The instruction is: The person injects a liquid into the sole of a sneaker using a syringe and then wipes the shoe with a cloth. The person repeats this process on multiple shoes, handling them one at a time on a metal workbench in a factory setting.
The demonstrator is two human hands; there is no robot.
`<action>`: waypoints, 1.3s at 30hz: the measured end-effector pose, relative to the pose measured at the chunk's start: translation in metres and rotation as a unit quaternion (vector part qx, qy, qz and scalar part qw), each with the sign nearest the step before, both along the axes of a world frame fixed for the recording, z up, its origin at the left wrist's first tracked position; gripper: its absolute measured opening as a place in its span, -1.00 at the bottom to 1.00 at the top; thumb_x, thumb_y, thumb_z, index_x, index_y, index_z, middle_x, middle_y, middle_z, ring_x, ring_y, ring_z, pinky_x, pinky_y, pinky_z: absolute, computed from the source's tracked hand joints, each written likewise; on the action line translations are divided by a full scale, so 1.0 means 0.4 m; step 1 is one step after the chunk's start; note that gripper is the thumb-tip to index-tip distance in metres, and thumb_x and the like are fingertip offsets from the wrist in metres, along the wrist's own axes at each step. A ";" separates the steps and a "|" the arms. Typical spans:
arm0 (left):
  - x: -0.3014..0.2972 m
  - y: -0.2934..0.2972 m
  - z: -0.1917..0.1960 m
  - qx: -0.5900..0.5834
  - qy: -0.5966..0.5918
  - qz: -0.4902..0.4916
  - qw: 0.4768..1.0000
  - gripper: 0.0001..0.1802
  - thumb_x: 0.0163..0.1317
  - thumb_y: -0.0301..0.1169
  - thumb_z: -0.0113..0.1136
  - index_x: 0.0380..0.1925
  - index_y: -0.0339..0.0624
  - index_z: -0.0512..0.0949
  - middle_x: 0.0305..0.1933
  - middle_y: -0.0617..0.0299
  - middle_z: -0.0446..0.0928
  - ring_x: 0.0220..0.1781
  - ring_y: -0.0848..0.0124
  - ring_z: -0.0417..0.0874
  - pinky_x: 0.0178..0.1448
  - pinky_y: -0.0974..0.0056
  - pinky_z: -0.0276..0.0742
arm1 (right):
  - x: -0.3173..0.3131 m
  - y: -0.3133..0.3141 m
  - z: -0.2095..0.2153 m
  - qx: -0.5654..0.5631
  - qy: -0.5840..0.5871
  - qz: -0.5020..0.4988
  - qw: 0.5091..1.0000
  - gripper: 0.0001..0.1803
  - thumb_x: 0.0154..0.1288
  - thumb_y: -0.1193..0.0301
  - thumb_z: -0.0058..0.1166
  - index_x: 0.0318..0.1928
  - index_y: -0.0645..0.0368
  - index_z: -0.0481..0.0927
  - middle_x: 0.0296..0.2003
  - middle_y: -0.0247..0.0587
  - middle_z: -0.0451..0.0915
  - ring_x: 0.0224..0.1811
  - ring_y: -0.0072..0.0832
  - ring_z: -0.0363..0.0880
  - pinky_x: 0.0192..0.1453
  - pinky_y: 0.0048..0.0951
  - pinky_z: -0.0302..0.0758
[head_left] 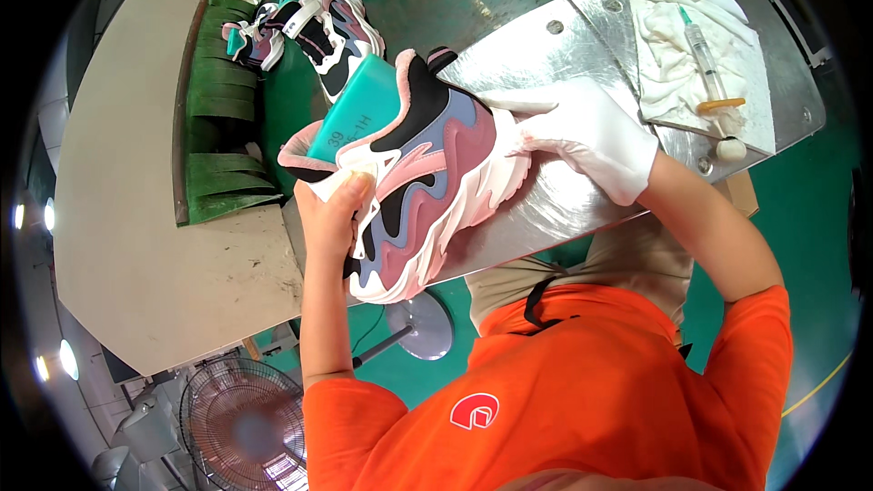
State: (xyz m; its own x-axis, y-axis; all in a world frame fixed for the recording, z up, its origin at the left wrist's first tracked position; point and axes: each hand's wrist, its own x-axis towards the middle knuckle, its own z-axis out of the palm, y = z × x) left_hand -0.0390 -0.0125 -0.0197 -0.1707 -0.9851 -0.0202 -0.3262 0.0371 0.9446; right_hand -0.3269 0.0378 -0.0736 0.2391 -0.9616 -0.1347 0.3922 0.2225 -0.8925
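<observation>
Your left hand (pixel 332 209) is wrapped tightly around the front of a chunky pink, black and blue shoe (pixel 418 177), and your right hand (pixel 591 141), in a soft white glove, grips its thick, bumpy sole. The shoe is tilted up over the edge of the shiny metal table (pixel 564 209), with a smooth green block (pixel 359 114) poking out.

shirt (pixel 564 373) is orange, trousers (pixel 637 259) beige, right glove (pixel 596 141) white.
</observation>
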 end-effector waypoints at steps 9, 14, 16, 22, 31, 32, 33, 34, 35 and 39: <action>0.008 -0.012 0.004 -0.009 -0.011 -0.003 1.000 -0.32 -0.03 -0.30 0.33 0.09 -0.42 0.40 -0.07 0.11 0.55 -0.11 0.42 0.60 -0.02 0.33 0.52 | 0.010 0.007 -0.019 -0.022 -0.074 -0.024 0.997 -0.58 0.25 0.42 0.19 0.07 0.41 0.56 -0.13 -0.09 0.64 -0.05 -0.49 0.57 0.13 -0.48 0.44; -0.009 0.049 0.015 -0.240 -0.087 -0.055 0.965 -0.27 -0.14 -0.23 0.51 -0.02 -0.48 0.44 0.03 0.04 0.51 -0.01 0.30 0.58 0.07 0.24 0.51 | -0.035 0.020 -0.039 -0.009 -0.101 -0.041 0.994 -0.49 0.36 0.32 0.08 0.24 0.33 0.42 0.10 -0.13 0.54 0.08 -0.51 0.54 0.18 -0.46 0.50; -0.012 0.074 0.044 -0.250 -0.134 -0.104 0.953 -0.37 -0.22 -0.35 0.54 -0.11 -0.47 0.54 0.01 -0.01 0.54 -0.01 0.24 0.60 0.09 0.21 0.50 | -0.065 0.040 -0.043 -0.026 -0.111 -0.044 0.993 -0.49 0.38 0.33 0.05 0.25 0.33 0.40 0.13 -0.10 0.52 0.11 -0.46 0.53 0.20 -0.43 0.50; -0.019 0.129 0.044 -0.391 -0.225 -0.309 0.837 -0.39 0.04 -0.41 0.27 0.15 -0.14 0.36 0.20 -0.19 0.46 0.23 -0.13 0.50 0.30 -0.10 0.35 | -0.066 0.107 -0.031 0.007 -0.032 -0.087 0.996 -0.68 0.32 0.48 0.07 0.05 0.34 0.57 -0.19 -0.22 0.60 -0.31 -0.61 0.52 -0.23 -0.61 0.48; 0.003 0.168 0.015 -0.403 -0.280 -0.284 0.823 -0.54 0.23 -0.28 0.19 0.11 -0.05 0.34 0.21 -0.13 0.45 0.28 -0.13 0.45 0.33 -0.19 0.27 | -0.032 0.130 -0.083 -0.302 0.286 -0.199 0.888 -0.79 0.17 0.53 0.10 -0.16 0.19 0.65 -0.33 -0.12 0.61 -0.29 -0.20 0.59 -0.23 -0.34 0.52; 0.003 0.167 0.013 -0.401 -0.282 -0.287 0.823 -0.54 0.24 -0.27 0.19 0.11 -0.05 0.34 0.21 -0.12 0.46 0.28 -0.13 0.45 0.33 -0.19 0.27 | -0.029 0.132 -0.088 -0.308 0.297 -0.189 0.884 -0.76 0.17 0.54 0.08 -0.12 0.18 0.63 -0.33 -0.12 0.60 -0.29 -0.19 0.59 -0.24 -0.33 0.51; 0.003 0.170 0.016 -0.396 -0.280 -0.282 0.828 -0.55 0.24 -0.27 0.19 0.11 -0.05 0.34 0.21 -0.13 0.45 0.28 -0.13 0.45 0.33 -0.18 0.28 | -0.025 0.131 -0.088 -0.316 0.306 -0.178 0.880 -0.73 0.17 0.54 0.06 -0.09 0.17 0.61 -0.34 -0.12 0.59 -0.29 -0.18 0.58 -0.24 -0.31 0.51; 0.002 0.169 0.014 -0.392 -0.275 -0.277 0.833 -0.55 0.24 -0.27 0.18 0.11 -0.05 0.34 0.21 -0.14 0.45 0.27 -0.14 0.45 0.32 -0.18 0.28 | -0.023 0.129 -0.083 -0.314 0.315 -0.144 0.884 -0.71 0.16 0.55 0.04 -0.07 0.16 0.59 -0.33 -0.11 0.58 -0.30 -0.16 0.57 -0.24 -0.30 0.50; 0.000 0.169 0.012 -0.388 -0.270 -0.273 0.838 -0.56 0.25 -0.27 0.18 0.10 -0.05 0.34 0.21 -0.15 0.45 0.26 -0.14 0.46 0.32 -0.17 0.29 | -0.025 0.130 -0.071 -0.312 0.323 -0.110 0.886 -0.69 0.16 0.55 0.02 -0.05 0.15 0.57 -0.33 -0.11 0.57 -0.30 -0.15 0.57 -0.25 -0.28 0.49; -0.020 0.180 0.009 -0.384 -0.271 -0.253 0.845 -0.58 0.25 -0.29 0.17 0.08 -0.05 0.35 0.17 -0.18 0.48 0.21 -0.16 0.49 0.30 -0.16 0.30 | -0.022 0.128 -0.061 -0.301 0.317 -0.062 0.897 -0.66 0.14 0.59 -0.01 -0.03 0.13 0.53 -0.33 -0.10 0.55 -0.33 -0.11 0.54 -0.24 -0.23 0.48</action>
